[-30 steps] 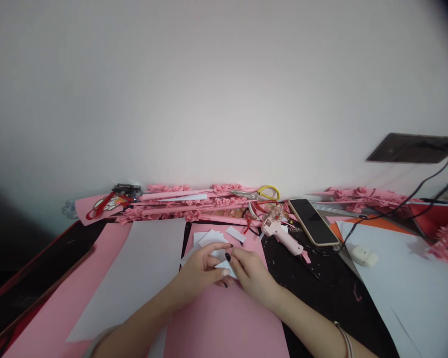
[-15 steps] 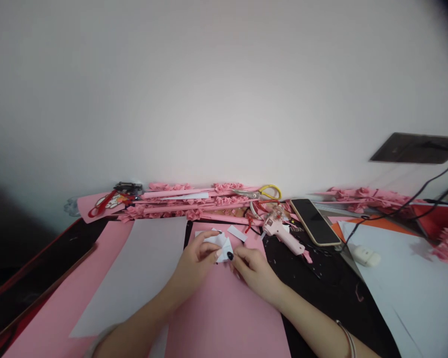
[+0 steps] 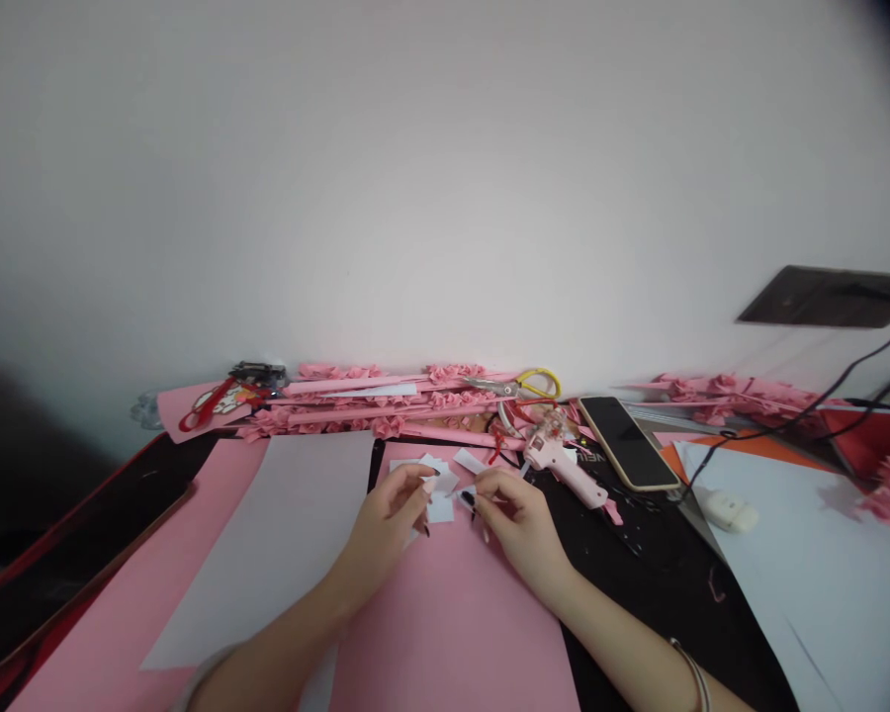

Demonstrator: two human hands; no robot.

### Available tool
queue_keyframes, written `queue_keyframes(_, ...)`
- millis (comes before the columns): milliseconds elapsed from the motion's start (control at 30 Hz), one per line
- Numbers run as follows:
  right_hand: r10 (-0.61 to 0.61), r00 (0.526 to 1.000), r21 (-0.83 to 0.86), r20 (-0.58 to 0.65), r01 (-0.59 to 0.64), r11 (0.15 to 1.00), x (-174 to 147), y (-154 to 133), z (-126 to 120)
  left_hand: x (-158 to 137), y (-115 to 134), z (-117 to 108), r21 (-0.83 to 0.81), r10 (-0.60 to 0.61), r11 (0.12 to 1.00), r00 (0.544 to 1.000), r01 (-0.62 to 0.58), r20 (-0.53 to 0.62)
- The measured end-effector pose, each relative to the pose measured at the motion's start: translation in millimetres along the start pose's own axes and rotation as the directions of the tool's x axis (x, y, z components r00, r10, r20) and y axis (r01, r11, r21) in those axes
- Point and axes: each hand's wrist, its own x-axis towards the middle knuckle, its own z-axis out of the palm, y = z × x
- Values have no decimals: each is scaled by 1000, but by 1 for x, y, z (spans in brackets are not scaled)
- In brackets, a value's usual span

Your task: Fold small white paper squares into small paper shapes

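Observation:
Over the pink paper sheet (image 3: 452,623), my left hand (image 3: 386,514) has its thumb and index finger closed on a small piece of white paper (image 3: 430,485), partly covered by the fingers. To its right, my right hand (image 3: 519,524) pinches another small white paper piece (image 3: 467,491) between thumb and index finger. The two hands are a little apart. Below and between them, several small white paper pieces (image 3: 441,509) lie on the pink sheet. One white strip (image 3: 470,460) rests just beyond my right fingers.
A pink glue gun (image 3: 568,470) and a phone (image 3: 629,443) lie to the right. Yellow-handled scissors (image 3: 538,383) rest on pink paper flower stems (image 3: 393,415) along the wall. White sheets (image 3: 289,524) lie left, and a white case (image 3: 731,510) sits right on more paper.
My hands have moved apart. The folded white paper that was between both hands is no longer seen whole there; each hand now has a small white piece at its fingertips.

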Motion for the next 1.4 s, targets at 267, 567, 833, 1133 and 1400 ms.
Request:
queue_keyframes(267,-157,977,11,146,157,988,-1,-7,1,-1,-2,0,-208,-206,946,958,247,201)
queue_keyframes(567,-275,941,-71,199,293,953,0,-8,0,2,-7,-1,-212,-153,959,975,186,164)
queue_keyframes(833,-291,923,-172,253,339,925,-3,-11,0,2,-9,0,-250,-142,953,979,174,143)
queue_keyframes(1133,-261,954,-151,148,283,947,-4,-10,1,2,-9,1,-190,-193,956,965,225,176)
queue_keyframes(1400,-159,972,-104,170,178,978,-3,-8,3,1,-9,2,-113,-191,970,963,215,188)
